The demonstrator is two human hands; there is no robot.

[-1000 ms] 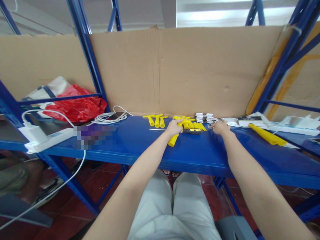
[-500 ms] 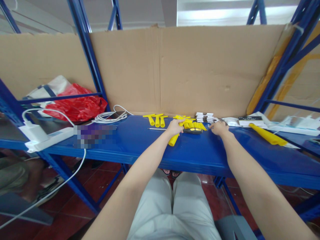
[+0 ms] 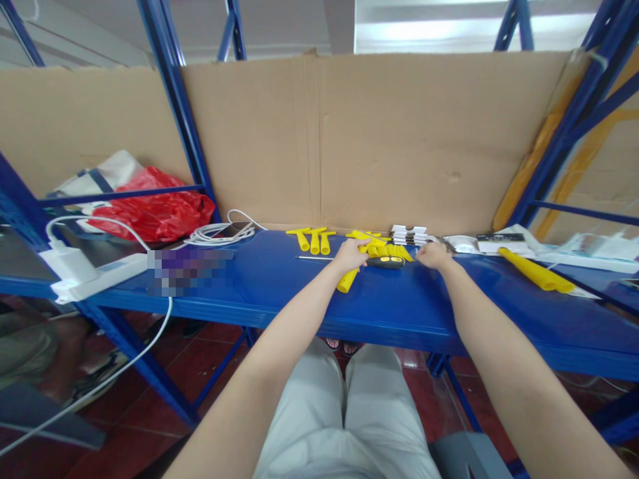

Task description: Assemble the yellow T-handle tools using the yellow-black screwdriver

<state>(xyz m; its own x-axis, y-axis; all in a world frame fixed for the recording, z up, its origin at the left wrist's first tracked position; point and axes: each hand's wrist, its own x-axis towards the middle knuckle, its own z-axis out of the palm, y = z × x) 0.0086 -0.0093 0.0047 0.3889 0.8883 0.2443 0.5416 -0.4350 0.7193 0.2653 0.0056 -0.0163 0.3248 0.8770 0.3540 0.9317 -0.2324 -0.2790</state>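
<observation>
My left hand (image 3: 350,254) is closed around a yellow T-shaped plastic handle (image 3: 348,281), whose hollow round end points toward me. My right hand (image 3: 433,254) is closed low over the shelf, to the right of several small yellow pieces (image 3: 394,251); what its fingers hold, if anything, I cannot make out. Between the hands lies a screwdriver (image 3: 387,263) with a black and yellow grip, its shaft passing left beneath my left wrist. Stacked white and black pieces (image 3: 410,235) sit just behind. More yellow T-shaped handles (image 3: 314,242) lie in a row to the left.
The blue shelf (image 3: 279,279) is backed by a tall cardboard sheet (image 3: 399,133). At left are a coiled white cable (image 3: 214,234), a power strip (image 3: 112,273) and a red plastic bag (image 3: 154,206). A yellow tube-like piece (image 3: 536,271) lies at right. Blue uprights stand on both sides.
The fingers of my right hand have drawn in, and the hand has shifted slightly left. My left hand stays on the yellow handle, nearly unmoved.
</observation>
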